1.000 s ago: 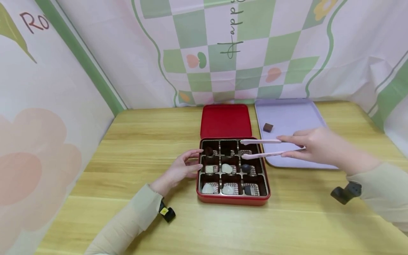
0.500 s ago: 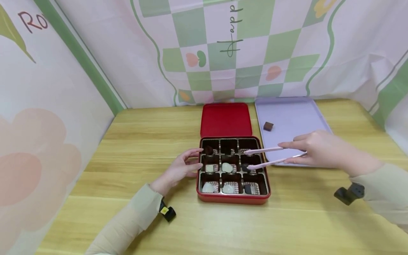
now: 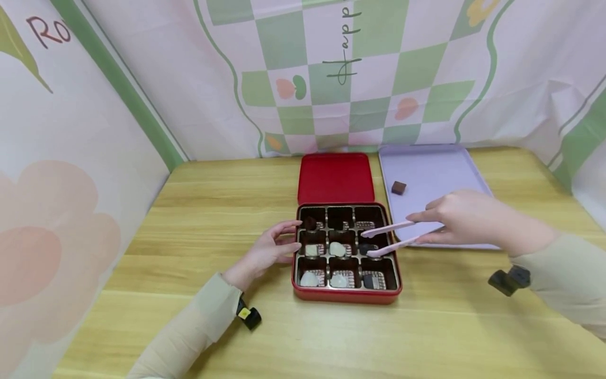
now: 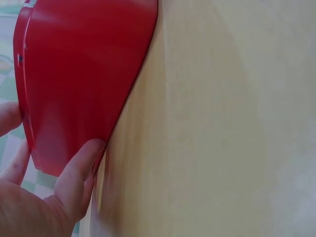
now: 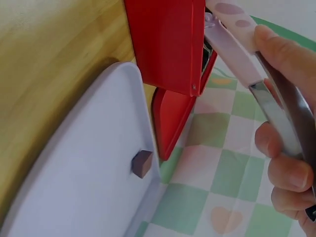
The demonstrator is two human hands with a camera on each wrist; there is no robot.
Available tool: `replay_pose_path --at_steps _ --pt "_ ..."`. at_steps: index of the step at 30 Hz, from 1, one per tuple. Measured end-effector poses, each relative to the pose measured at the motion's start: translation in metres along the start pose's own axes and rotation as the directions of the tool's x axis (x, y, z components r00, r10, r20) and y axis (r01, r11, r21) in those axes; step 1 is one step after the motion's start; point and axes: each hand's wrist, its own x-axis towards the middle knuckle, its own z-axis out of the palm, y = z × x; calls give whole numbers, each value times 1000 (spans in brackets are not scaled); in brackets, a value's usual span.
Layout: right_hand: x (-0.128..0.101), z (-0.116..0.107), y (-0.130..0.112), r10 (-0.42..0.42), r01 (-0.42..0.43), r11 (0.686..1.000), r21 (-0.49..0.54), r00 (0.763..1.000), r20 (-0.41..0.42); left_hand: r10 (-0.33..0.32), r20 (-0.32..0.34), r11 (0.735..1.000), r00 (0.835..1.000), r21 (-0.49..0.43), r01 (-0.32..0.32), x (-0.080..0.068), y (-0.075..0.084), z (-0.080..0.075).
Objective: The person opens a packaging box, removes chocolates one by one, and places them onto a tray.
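Observation:
My right hand (image 3: 461, 218) grips a pair of tongs (image 3: 390, 247) with pink ends and metal arms. Their parted tips reach into the middle-right compartment of a red tin (image 3: 345, 296), on either side of a dark chocolate (image 3: 366, 248); whether they touch it cannot be made out. Fingers of my left hand (image 3: 267, 250) rest against the tin's left side. The left wrist view has the thumb (image 4: 79, 173) on the red wall and other fingers by the rim. Pale chocolates (image 3: 337, 249) and dark ones sit in other compartments.
The tin's red lid (image 3: 336, 179) lies behind it. To the right, a lavender tray (image 3: 435, 163) carries one brown square chocolate (image 3: 399, 188). All stand on a wooden table (image 3: 213, 200), with a patterned cloth (image 3: 326, 79) hanging at the back.
The tongs have moved from over the back-right compartment towards me, down into the middle-right one around the dark chocolate. My left hand has stayed at the tin's side.

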Motion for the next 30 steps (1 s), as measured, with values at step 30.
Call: replay_pose_path --at_steps 30 --pt "-4 21 2 -7 10 999 48 998 -62 -1 4 1000 1000 -5 1 0 1 1"
